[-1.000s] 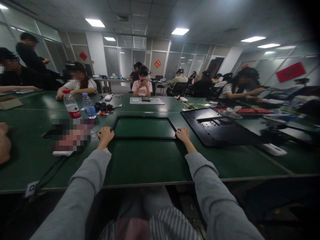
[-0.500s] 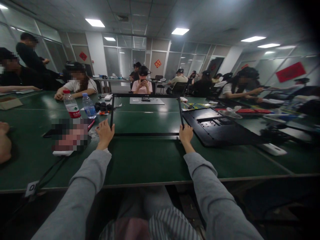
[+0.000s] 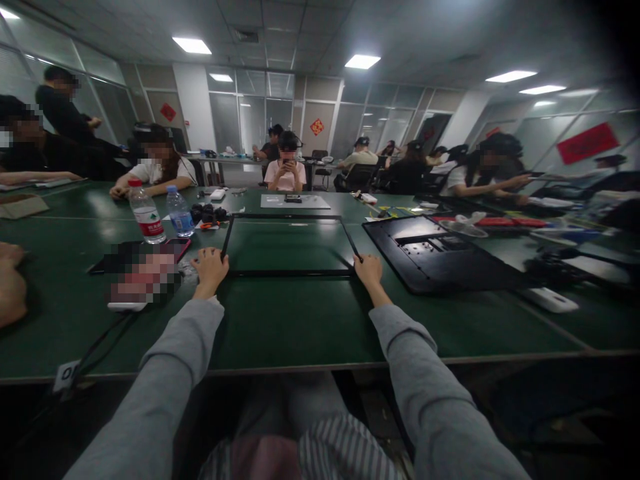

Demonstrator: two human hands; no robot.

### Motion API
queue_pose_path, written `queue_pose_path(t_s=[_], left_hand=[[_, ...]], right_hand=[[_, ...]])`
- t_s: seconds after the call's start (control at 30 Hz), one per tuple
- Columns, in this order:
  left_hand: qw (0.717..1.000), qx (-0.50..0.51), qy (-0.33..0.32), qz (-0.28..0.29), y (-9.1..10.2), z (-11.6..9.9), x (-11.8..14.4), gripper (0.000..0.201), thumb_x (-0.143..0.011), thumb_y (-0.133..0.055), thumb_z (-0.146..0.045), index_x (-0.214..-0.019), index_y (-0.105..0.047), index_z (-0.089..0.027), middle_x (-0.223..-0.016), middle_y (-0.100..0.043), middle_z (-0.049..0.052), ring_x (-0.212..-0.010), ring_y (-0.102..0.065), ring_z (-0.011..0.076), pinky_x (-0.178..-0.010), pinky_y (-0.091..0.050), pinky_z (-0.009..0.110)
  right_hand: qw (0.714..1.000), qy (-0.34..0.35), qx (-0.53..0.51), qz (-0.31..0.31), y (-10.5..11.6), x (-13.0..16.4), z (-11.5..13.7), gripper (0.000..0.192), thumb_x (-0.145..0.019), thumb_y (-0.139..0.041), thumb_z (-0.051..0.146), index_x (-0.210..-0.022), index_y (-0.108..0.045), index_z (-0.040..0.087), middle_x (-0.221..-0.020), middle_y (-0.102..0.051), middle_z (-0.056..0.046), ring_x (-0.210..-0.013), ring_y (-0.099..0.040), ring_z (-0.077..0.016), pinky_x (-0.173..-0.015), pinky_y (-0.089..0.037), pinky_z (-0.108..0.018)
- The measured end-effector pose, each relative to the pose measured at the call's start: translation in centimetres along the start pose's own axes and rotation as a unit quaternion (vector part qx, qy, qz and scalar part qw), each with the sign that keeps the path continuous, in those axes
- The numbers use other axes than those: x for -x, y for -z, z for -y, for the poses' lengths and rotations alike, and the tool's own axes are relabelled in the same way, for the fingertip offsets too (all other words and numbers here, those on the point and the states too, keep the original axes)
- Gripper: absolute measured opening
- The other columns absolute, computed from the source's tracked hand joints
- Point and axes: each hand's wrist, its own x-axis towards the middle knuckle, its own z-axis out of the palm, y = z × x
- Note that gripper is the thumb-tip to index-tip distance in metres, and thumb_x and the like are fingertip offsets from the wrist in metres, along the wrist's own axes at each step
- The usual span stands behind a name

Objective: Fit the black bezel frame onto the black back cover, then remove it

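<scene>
A thin black rectangular frame [image 3: 290,273], like a screen bezel, is held in front of me, its far edge tipped low toward the green table [image 3: 300,327]. My left hand [image 3: 211,268] grips its left side near the front corner. On the opposite side, my right hand [image 3: 369,270] has its fingers closed on the frame near the other front corner. Through the middle of the frame the tabletop shows. Just right of my right hand lies a large black panel [image 3: 425,267], like a monitor's back cover, with cut-outs in it.
Left of the frame stand a red-capped bottle [image 3: 148,213] and a blue-capped bottle [image 3: 180,212], behind phones and a cable [image 3: 100,347]. A white device [image 3: 553,299] lies at the right. Another person's hand [image 3: 11,283] rests at the left edge. People sit around the table.
The frame's far edge has dropped from a raised tilt to nearly flat against the table. Both hands still hold its sides; my right hand has shifted slightly left.
</scene>
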Motion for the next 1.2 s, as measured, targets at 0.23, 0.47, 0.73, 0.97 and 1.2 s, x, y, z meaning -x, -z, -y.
queue_pose_path(t_s=[0.23, 0.47, 0.73, 0.97, 1.2], left_hand=[[1.0, 0.012, 0.01, 0.022, -0.9, 0.9, -0.5, 0.042, -0.101, -0.049, -0.038, -0.129, -0.073, -0.019, -0.151, -0.056, 0.02, -0.142, -0.038, 0.0418, -0.112, -0.034, 0.069], [0.997, 0.033, 0.029, 0.067, -2.2, 2.0, -1.3, 0.042, -0.1, -0.052, -0.045, -0.129, -0.073, -0.022, -0.149, -0.058, 0.02, -0.141, -0.041, 0.043, -0.112, -0.035, 0.069], [0.99, 0.089, 0.042, 0.097, -1.5, 1.4, -1.9, 0.051, -0.1, -0.053, -0.05, -0.142, -0.065, -0.024, -0.152, -0.059, 0.016, -0.144, -0.045, 0.0374, -0.117, -0.037, 0.056], [0.969, 0.123, -0.123, 0.176, -0.7, 0.4, -1.6, 0.075, -0.085, -0.07, -0.068, -0.149, -0.06, -0.03, -0.161, -0.05, 0.011, -0.148, -0.045, 0.0342, -0.117, -0.041, 0.048], [0.963, 0.078, -0.156, 0.204, 1.1, -0.3, -0.4, 0.078, -0.073, -0.081, -0.071, -0.14, -0.069, -0.032, -0.151, -0.061, 0.011, -0.143, -0.049, 0.0388, -0.114, -0.043, 0.051]], right_hand=[[1.0, 0.002, 0.006, 0.016, -0.7, -0.3, -0.6, 0.043, -0.104, -0.048, 0.036, -0.124, -0.078, 0.014, -0.133, -0.068, -0.022, -0.132, -0.054, -0.0364, -0.109, -0.045, -0.049], [1.0, -0.004, 0.0, 0.024, -1.1, -0.4, -0.8, 0.041, -0.102, -0.051, 0.036, -0.125, -0.079, 0.016, -0.14, -0.064, -0.021, -0.134, -0.052, -0.0359, -0.111, -0.045, -0.051], [0.996, -0.033, -0.077, -0.039, -1.0, -0.4, -1.1, 0.045, -0.097, -0.048, 0.029, -0.129, -0.076, 0.016, -0.124, -0.072, -0.019, -0.123, -0.061, -0.0332, -0.106, -0.048, -0.048], [0.995, -0.042, -0.093, -0.013, -0.5, -0.5, -0.7, 0.044, -0.098, -0.047, 0.025, -0.133, -0.073, 0.016, -0.119, -0.077, -0.016, -0.113, -0.07, -0.0294, -0.101, -0.05, -0.04], [0.996, -0.02, -0.089, -0.005, -0.4, -0.3, -0.4, 0.045, -0.097, -0.046, 0.024, -0.133, -0.072, 0.014, -0.116, -0.078, -0.016, -0.113, -0.071, -0.0304, -0.1, -0.051, -0.041]])
